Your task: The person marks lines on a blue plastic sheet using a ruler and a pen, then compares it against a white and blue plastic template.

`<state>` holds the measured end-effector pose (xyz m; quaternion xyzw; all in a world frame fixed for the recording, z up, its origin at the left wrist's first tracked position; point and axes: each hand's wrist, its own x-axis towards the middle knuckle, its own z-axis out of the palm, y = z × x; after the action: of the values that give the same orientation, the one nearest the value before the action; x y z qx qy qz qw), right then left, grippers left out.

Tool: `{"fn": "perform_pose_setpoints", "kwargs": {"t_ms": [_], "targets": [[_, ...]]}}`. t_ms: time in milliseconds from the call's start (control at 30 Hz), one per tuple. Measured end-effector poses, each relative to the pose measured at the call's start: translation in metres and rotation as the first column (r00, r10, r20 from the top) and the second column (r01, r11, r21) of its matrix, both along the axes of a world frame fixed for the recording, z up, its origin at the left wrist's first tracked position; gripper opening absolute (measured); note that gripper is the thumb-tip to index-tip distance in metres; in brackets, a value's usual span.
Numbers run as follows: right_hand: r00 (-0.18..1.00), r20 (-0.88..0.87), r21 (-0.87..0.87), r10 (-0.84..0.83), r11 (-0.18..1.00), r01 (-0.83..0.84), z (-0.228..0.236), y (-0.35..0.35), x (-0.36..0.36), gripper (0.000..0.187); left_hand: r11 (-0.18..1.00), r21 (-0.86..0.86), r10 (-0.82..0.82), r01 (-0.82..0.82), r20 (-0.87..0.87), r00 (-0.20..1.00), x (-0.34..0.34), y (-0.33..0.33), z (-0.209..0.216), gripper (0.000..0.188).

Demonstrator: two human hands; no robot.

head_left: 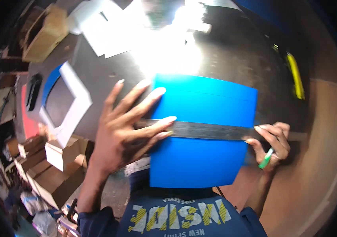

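A bright blue sheet [200, 164] of card or paper lies in front of me, its near edge close to my shirt. Across its middle runs a long grey ruler [208, 130], left to right. My left hand [123, 128] is spread flat at the left, thumb and forefinger resting on the ruler, other fingers on or beside the sheet's left edge. At the right edge, my right hand [273, 142] grips the ruler between thumb and fingertips. A green and white pen [266, 158] is tucked in that same hand. A faint line crosses the sheet's upper part.
The dark table [231, 51] holds a white and blue cut frame [82, 96], white sheets [109, 31], and a yellow tool, perhaps a cutter [295, 75]. A wooden box [46, 33] stands far left; an open cardboard box [57, 173] sits near left. Glare covers the far middle.
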<state>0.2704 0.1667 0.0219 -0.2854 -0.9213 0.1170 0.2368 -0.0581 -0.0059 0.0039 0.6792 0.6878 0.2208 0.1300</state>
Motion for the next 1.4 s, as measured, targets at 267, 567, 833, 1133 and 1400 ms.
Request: {"fn": "perform_pose_setpoints", "kwargs": {"t_ms": [267,567,833,1133,1400], "targets": [[0.812,-0.485,-0.577,-0.325,0.816,-0.019,0.039,0.014,0.007,0.047,1.000,0.010,-0.004,0.005,-0.094,0.996,-0.001,-0.005,-0.007,0.024],[0.866,-0.470,-0.841,-0.172,0.387,-0.379,0.022,0.010,-0.060,0.016,1.000,-0.003,-0.011,0.011,-0.121,0.993,-0.004,-0.006,-0.012,0.020],[0.906,-0.424,-0.775,-0.012,0.522,-0.356,-0.002,0.009,-0.068,0.020,1.000,-0.006,-0.013,0.013,-0.119,0.993,-0.005,-0.008,-0.009,0.021],[0.907,-0.414,-0.715,0.071,0.591,-0.373,-0.021,0.010,-0.063,0.026,1.000,-0.005,-0.017,0.017,-0.105,0.994,-0.003,-0.005,-0.012,0.020],[0.898,-0.431,-0.692,0.088,0.607,-0.391,-0.020,0.008,-0.063,0.026,1.000,-0.014,-0.008,0.006,-0.117,0.993,-0.005,-0.007,-0.011,0.029]]}}
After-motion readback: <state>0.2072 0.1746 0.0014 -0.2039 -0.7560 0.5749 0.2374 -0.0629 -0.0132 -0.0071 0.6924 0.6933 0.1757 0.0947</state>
